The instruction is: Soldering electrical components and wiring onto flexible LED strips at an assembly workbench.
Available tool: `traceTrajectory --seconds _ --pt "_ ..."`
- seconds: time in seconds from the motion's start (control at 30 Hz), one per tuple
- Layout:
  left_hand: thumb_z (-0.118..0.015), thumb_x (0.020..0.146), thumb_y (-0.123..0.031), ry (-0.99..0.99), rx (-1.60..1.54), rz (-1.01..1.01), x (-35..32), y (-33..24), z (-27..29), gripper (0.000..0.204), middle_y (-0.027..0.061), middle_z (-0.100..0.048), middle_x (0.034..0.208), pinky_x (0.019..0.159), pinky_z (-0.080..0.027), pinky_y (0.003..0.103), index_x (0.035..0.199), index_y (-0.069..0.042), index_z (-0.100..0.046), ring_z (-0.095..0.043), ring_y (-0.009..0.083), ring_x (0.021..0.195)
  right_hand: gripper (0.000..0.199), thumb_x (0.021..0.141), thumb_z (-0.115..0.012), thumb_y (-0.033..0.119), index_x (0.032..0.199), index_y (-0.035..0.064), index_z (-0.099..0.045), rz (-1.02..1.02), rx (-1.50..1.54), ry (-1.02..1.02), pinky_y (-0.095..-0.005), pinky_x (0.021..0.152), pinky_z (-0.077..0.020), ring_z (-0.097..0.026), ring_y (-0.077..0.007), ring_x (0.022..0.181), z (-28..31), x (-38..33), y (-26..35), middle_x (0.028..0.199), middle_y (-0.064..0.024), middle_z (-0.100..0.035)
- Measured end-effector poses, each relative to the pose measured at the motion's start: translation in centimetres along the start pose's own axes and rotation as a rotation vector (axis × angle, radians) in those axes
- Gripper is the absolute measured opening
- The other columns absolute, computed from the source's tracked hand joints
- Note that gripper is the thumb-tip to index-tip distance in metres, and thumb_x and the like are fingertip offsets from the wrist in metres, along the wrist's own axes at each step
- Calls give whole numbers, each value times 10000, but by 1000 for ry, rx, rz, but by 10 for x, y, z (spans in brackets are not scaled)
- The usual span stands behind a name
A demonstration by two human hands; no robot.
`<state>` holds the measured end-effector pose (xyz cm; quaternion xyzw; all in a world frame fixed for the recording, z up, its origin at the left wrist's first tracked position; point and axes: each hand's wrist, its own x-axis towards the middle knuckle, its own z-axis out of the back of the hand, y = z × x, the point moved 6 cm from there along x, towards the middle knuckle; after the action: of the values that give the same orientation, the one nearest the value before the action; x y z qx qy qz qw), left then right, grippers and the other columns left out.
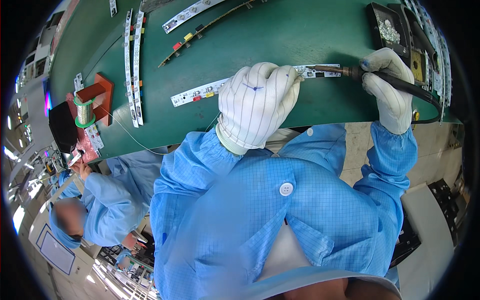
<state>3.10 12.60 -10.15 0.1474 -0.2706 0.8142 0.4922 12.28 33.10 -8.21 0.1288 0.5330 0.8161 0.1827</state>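
Note:
A narrow white circuit board strip (187,97) lies across the green bench, with small red and yellow parts on its left part. My left hand (257,102), in a striped white glove, covers the strip's middle. Its fingers are pinched around thin solder wire, whose end is hidden at the fingertips. Solder wire (131,135) runs from a green-rimmed spool (85,114) at the left, sags past the bench edge and comes up by my left wrist. My gloved right hand (387,87) grips a soldering iron (353,73); its tip meets the strip just right of my left fingertips.
Two upright board strips (128,70) stand left of centre. Farther back lie another strip (192,14) and a thin edge-on board (205,29). A black tray (387,30) with solder scraps is at the far right. A co-worker (112,195) sits at the left.

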Motion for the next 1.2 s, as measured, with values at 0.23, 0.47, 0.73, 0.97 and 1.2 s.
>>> traceTrajectory --seconds 0.23,0.47,0.73,0.97,1.2 --pt "-756 763 -267 -20 20 -10 0 0 -2 214 4 -531 833 590 -484 313 915 -180 -633 -555 179 684 223 753 -605 142 933 10 -599 -33 12 18 -247 640 -419 -501 -107 686 -2 1 -1 819 -41 -566" --pt "-741 788 -287 5 28 -20 1 1 -4 211 11 -514 853 600 -483 318 926 -178 -625 -558 180 719 158 775 -644 121 904 31 -629 162 -135 101 -273 690 -469 -566 -157 764 3 3 -8 903 -72 -582" --pt "-734 797 -283 -3 31 -19 2 0 -6 199 19 -501 849 601 -481 319 922 -175 -622 -546 180 714 87 801 -688 63 882 38 -668 213 -68 140 -293 732 -529 -636 -224 817 0 3 -7 973 -109 -605" --pt "-744 788 -275 31 50 -8 2 -1 -5 202 22 -485 851 604 -481 320 924 -178 -631 -540 181 711 260 735 -635 195 932 28 -601 19 8 69 -236 654 -400 -485 -98 719 -3 6 -12 838 -14 -555" --pt "-751 776 -254 -17 4 -34 5 -1 -3 195 28 -501 839 587 -483 319 913 -171 -639 -557 195 700 166 802 -657 81 951 9 -647 61 117 52 -252 710 -491 -614 -145 800 8 -1 -6 908 -79 -626"
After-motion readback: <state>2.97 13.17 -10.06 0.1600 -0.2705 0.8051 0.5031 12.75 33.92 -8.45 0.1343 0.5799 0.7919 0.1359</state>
